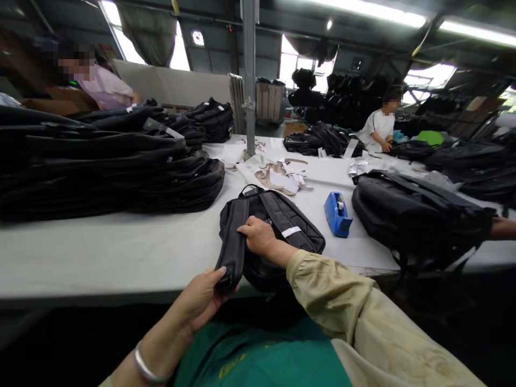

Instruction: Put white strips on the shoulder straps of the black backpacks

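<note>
A black backpack [296, 215] lies on the white table in front of me, its shoulder straps facing up. My left hand [207, 295] grips the lower end of the left shoulder strap [234, 234], thumb on top and fingers beneath. Higher on that same strap, the fingers of my right hand [260, 236] are closed on its inner edge. A white tag or strip [291, 231] is wrapped round the other strap. To the right of the backpack stands a blue tape dispenser [337, 215].
Tall stacks of black bags [121, 161] fill the left side. More black bags [419, 215] sit at the right, with a person's arm [503, 228] beside them. Paper scraps [280, 177] lie beyond, near a metal post [250, 80]. Two co-workers stand across the table.
</note>
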Action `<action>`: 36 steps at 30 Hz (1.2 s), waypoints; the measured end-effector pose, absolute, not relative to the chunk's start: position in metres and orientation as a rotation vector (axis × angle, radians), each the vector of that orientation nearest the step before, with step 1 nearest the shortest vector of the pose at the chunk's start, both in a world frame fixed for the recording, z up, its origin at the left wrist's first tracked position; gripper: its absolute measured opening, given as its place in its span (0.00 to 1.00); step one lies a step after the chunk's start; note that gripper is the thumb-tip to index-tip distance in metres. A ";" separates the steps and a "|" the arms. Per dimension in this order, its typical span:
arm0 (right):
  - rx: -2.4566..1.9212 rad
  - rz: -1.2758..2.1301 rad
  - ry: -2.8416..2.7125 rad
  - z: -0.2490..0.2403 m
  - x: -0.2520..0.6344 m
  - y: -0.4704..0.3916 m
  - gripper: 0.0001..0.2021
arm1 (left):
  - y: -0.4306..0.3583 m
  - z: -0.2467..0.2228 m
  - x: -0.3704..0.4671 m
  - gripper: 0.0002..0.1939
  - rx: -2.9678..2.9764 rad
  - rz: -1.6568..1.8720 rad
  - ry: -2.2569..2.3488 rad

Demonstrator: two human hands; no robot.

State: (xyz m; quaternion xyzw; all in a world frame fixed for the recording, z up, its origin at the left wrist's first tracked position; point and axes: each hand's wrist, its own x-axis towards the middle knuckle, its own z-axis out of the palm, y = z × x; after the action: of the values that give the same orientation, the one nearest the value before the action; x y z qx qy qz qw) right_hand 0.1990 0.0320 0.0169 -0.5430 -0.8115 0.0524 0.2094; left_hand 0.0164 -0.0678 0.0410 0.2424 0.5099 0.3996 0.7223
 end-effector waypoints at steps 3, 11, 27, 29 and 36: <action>-1.437 0.075 -2.351 0.014 0.205 0.035 0.13 | -0.061 0.035 0.017 0.05 0.501 0.796 1.054; -1.492 0.095 -2.298 0.017 0.208 0.035 0.12 | 0.007 0.048 0.039 0.12 0.472 0.720 1.080; -2.076 0.637 -1.610 -0.015 0.367 -0.016 0.24 | 0.013 0.052 0.018 0.15 0.425 0.645 1.189; -1.939 0.882 -1.560 -0.024 0.362 -0.017 0.20 | 0.009 0.052 0.010 0.17 0.392 0.616 1.208; -2.099 0.653 -1.245 -0.034 0.383 0.072 0.13 | -0.003 0.024 -0.017 0.19 0.362 0.640 1.304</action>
State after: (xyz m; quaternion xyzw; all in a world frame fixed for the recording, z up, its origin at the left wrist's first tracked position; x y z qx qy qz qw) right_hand 0.3833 0.0720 -0.0340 -0.7919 -0.4696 0.2464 0.3028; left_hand -0.0173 -0.0029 0.0237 0.1648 0.5926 0.2909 0.7328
